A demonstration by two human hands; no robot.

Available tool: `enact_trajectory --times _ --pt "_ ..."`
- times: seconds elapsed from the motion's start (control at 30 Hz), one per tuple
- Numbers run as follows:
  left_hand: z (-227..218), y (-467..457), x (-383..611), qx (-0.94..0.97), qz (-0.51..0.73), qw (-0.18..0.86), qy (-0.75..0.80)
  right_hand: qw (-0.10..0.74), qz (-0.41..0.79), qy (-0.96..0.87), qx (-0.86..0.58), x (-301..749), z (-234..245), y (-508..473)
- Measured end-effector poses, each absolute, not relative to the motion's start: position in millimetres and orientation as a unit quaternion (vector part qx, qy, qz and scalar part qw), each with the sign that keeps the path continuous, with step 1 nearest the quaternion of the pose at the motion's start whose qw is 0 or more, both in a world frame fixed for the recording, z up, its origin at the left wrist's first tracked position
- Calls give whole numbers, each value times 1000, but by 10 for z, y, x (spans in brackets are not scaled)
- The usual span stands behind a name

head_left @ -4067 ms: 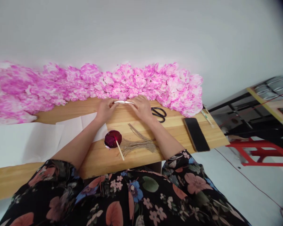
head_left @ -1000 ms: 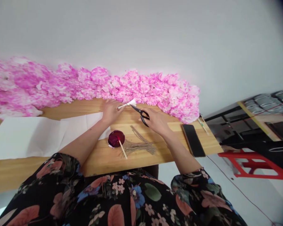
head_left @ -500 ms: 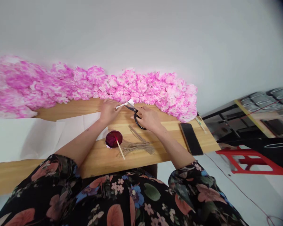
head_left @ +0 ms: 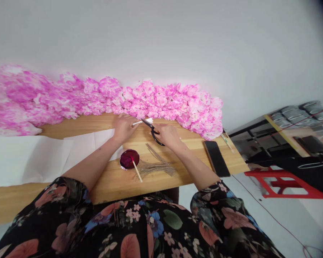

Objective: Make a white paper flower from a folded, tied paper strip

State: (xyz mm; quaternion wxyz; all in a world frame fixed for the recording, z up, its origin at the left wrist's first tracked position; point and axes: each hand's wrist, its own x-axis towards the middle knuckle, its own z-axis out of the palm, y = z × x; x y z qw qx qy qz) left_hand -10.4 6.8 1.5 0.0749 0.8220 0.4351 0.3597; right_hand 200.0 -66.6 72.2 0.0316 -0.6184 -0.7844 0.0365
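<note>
A long, light wooden worktop point(head_left: 156, 181) is being used as the surface, and every place here is being given against it. Along the worktop's far edge a deep bank of pink-and-white paper flowers point(head_left: 97, 100) is being stored, probably so that the nearer boards are being left open for handwork. Over the worktop's left half, flat white paper sheets point(head_left: 29, 161) are being kept spread. Close to the worktop's near edge, at its middle, a loose bundle of thin brown wire stems point(head_left: 157, 166) is being kept within easy reach. Towards the worktop's right end a black rectangular phone point(head_left: 216, 153) is being left flat, well apart from the work.

Both forearms are being stretched across the worktop to its far edge. There the right hand point(head_left: 168, 135) is being held low, fingers closed through the handles of a pair of black scissors point(head_left: 146, 124), the blades being pointed away and leftward. Whether the blades are apart cannot be told.

Just left of the bundle, a small round dark red dish point(head_left: 128, 158) is being kept, with a pale wooden stick point(head_left: 136, 171) being rested on its rim.

A narrow white folded paper strip point(head_left: 137, 123) is being pinched by the left hand point(head_left: 123, 127), which is closed on one end. The strip's fanned free end is being offered to the blades, likely so that the fingers are being kept clear. The hands are being held near each other, not touching.
</note>
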Motion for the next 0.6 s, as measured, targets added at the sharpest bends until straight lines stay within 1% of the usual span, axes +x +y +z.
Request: enact_trajectory --times 0.17,0.2,0.23,0.37,0.43,0.5,0.6 --pt "-4 94 -117 811 369 77 448 137 56 -763 -630 2272 707 -703" --pt "-10 101 -118 804 374 77 455 146 62 -757 -633 2373 702 -731" --pt "-15 107 -119 798 379 79 462 133 67 -754 -640 2481 697 -764" --pt "-18 111 -112 778 396 96 478 7 49 -741 -670 2830 724 -897" --pt "-10 104 -108 775 399 107 478 -33 43 -728 -684 2865 797 -927" --pt "-1 96 -107 779 396 114 472 -31 16 -722 -691 2791 888 -910" --pt "9 84 -109 795 388 124 449 52 -19 -781 -622 2550 945 -776"
